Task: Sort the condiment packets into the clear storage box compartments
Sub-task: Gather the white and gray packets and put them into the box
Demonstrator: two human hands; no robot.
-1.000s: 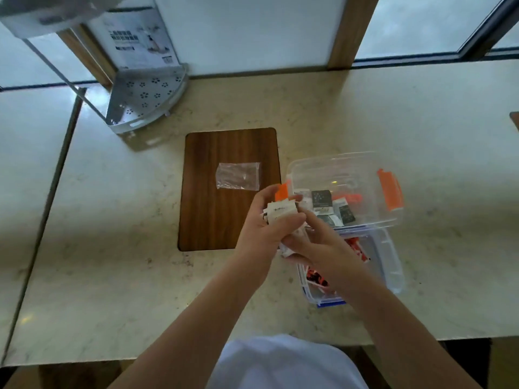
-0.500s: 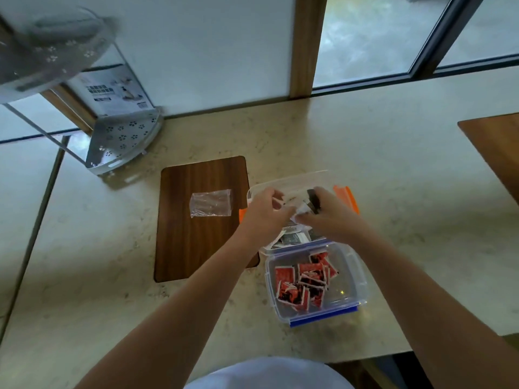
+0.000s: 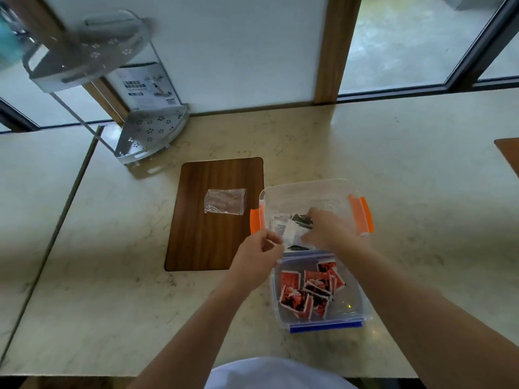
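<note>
A clear box with orange latches [image 3: 317, 192] stands on the counter and holds white and black packets [image 3: 283, 226]. In front of it a clear box with a blue latch [image 3: 356, 307] holds several red packets [image 3: 306, 290]. My right hand [image 3: 328, 230] reaches into the orange-latched box, fingertips on a black packet [image 3: 302, 220]. My left hand [image 3: 259, 255] hovers at that box's front left corner, fingers curled around a small white packet edge.
A dark wooden board [image 3: 213, 214] lies left of the boxes with an empty clear plastic bag [image 3: 224, 201] on it. A grey corner rack [image 3: 151, 133] stands at the back left. Another wooden board edge [image 3: 509, 153] shows at the far right.
Both hands have come apart from in front of me. The right hand has moved into the orange-latched box; the left has dropped to its front corner. The red-packet box is now uncovered.
</note>
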